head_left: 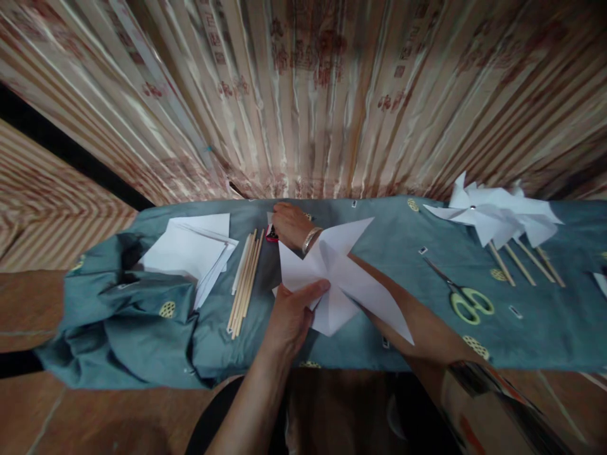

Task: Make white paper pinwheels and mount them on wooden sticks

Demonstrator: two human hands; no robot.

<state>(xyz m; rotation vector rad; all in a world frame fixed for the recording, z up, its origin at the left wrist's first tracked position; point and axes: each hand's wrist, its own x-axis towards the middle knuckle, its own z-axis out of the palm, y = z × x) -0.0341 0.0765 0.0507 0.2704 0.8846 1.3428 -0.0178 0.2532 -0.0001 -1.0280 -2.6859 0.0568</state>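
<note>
A white paper pinwheel (336,265) with its blades folded in to the middle is held by my left hand (296,309). The left thumb presses on its centre, and the other fingers are underneath. My right arm passes beneath the pinwheel, and my right hand (291,224), with a bracelet at the wrist, is at a small red box (272,234) with dark contents. Its fingers are bent down together at the box's edge, and their tips are hidden. Just left of the box lie several thin wooden sticks (246,281).
A stack of white paper sheets (190,246) lies on the left of the green tablecloth (379,221). Scissors (467,300) with light green handles rest to the right. Beyond them are several finished pinwheels (502,212) on sticks. A patterned curtain (308,95) hangs along the back edge.
</note>
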